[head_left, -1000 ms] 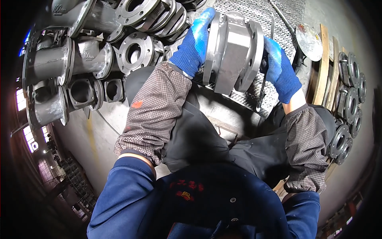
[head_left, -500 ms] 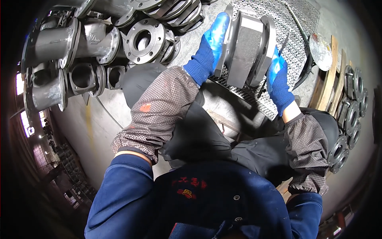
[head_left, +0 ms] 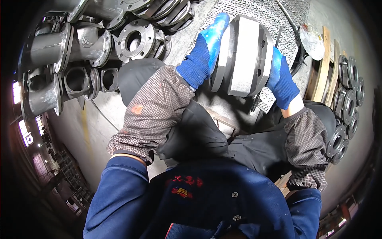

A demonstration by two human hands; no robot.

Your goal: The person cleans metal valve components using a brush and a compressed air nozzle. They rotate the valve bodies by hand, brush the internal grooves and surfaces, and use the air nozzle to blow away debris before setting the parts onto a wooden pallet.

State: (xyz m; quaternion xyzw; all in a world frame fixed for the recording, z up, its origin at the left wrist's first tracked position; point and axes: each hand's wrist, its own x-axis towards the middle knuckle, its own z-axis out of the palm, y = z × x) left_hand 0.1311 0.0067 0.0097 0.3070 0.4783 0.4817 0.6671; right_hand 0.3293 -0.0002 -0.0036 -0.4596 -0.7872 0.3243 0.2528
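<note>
Between my two gloved hands is a grey cast-metal flanged valve body (head_left: 243,57), with a round flange at either side and a broad flat face turned up and brightly lit. My left hand (head_left: 213,42), in a blue coated glove, is closed against its left flange, thumb pointing away from me. On the opposite side my right hand (head_left: 279,75) grips the right flange; its fingers are mostly hidden behind the metal. Bolt holes show on the right flange. Beneath and beyond the casting lies a patterned metal plate (head_left: 254,11); whether the casting touches it I cannot tell.
Several flanged castings (head_left: 47,47) are stacked at the left, close to my left knee. To the right, more flanged castings (head_left: 350,107) sit beside wooden pallet boards (head_left: 323,69). A dark cable (head_left: 292,24) and a whitish round-ended piece (head_left: 311,42) lie at the upper right.
The valve body has tilted between my hands, so its flat face now catches bright light, and its lower end sits slightly closer to me. Both hands have kept hold. The whole view has shifted slightly.
</note>
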